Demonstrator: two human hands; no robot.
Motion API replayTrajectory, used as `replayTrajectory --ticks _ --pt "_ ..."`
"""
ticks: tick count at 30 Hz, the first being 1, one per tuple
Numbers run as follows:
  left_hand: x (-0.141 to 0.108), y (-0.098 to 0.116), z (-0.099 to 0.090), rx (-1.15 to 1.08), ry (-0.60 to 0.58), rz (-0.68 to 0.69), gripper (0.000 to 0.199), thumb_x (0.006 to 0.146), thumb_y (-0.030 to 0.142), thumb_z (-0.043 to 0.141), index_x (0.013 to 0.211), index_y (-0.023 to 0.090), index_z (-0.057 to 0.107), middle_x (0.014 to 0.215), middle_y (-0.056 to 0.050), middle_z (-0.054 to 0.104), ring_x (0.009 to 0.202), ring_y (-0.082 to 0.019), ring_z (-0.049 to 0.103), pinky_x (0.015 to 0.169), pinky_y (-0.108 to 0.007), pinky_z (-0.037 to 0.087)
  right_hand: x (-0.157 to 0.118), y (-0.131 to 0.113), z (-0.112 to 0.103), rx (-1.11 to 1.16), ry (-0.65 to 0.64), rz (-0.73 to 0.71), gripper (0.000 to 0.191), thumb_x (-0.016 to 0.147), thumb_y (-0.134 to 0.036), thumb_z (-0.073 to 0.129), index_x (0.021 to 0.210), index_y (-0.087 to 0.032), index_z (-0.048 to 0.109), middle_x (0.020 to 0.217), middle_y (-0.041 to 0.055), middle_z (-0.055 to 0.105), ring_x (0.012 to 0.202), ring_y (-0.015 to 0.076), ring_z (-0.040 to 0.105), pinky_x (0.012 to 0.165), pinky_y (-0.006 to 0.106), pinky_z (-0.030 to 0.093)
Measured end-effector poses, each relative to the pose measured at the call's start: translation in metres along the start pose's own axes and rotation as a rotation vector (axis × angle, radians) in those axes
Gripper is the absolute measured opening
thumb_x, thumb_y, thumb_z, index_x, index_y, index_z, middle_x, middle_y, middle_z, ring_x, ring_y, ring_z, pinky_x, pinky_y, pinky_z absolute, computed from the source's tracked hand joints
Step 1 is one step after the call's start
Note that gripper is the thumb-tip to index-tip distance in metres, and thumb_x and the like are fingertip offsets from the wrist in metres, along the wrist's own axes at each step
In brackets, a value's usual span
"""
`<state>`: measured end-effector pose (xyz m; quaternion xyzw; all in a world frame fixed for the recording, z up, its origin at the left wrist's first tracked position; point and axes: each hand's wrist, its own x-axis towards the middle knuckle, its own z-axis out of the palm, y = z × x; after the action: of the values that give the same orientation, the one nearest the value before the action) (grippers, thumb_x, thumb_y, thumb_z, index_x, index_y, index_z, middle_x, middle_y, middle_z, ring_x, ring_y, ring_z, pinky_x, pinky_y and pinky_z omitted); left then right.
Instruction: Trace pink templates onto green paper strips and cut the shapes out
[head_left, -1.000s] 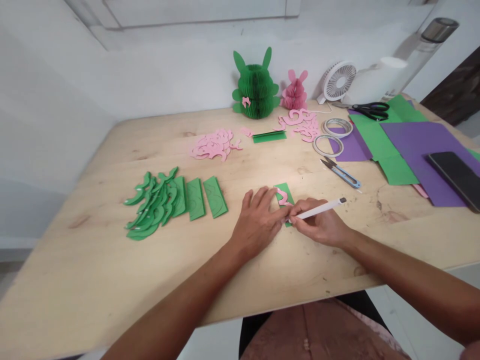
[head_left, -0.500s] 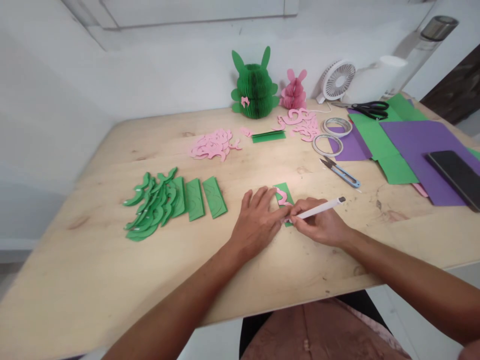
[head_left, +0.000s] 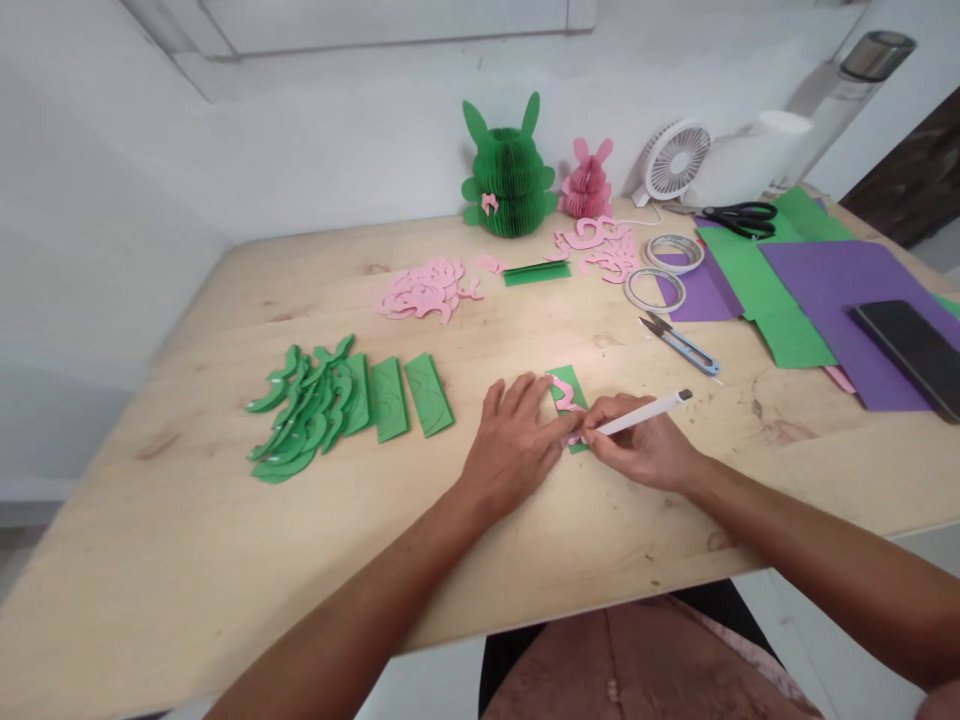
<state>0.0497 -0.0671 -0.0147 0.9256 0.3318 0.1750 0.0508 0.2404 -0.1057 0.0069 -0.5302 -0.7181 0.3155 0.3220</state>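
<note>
While our left hand [head_left: 514,440] presses flat: we have it palm down, fingers spread, gripping nothing, pinning a pink cutout [head_left: 568,397] against a green card [head_left: 568,372].
White pen [head_left: 645,412]: we've got it pinched firmly in our right hand [head_left: 641,448], slanting down towards that cutout, the tip too small to make out.
Green card again: here it lies on the table [head_left: 150,550] before us, between both hands, partly covered.
Green cutouts [head_left: 304,425]: heaped off to our left, near two marked cards [head_left: 390,405].
Snips [head_left: 682,347]: lying to our right, near the tape rolls [head_left: 635,301].
</note>
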Motion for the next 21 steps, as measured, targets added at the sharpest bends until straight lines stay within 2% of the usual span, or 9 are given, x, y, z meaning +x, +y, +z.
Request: replayTrajectory --ticks 16,21 --pt "0.0002 -0.0002 -0.0003 0.0 -0.005 0.004 0.029 0.084 0.022 0.054 0.111 0.03 0.063 0.133 -0.012 0.047 0.125 -0.032 0.039 0.1 -0.053 0.029 0.0007 0.0034 -0.0017 0.047 -0.001 0.019 0.008 0.074 -0.015 0.055 0.072 -0.016 0.063 0.061 0.0012 0.057 0.053 0.0113 0.047 0.046 0.022 0.034" --pt "-0.0001 0.0004 -0.0007 0.007 -0.001 0.003 0.028 0.085 0.022 0.054 0.11 0.03 0.063 0.133 -0.012 0.047 0.125 -0.032 0.039 0.1 -0.053 0.029 0.0 0.0054 -0.003 0.039 0.015 0.019 0.007 0.074 -0.015 0.056 0.07 -0.016 0.061 0.061 0.0011 0.057 0.055 0.012 0.049 0.049 0.023 0.036"
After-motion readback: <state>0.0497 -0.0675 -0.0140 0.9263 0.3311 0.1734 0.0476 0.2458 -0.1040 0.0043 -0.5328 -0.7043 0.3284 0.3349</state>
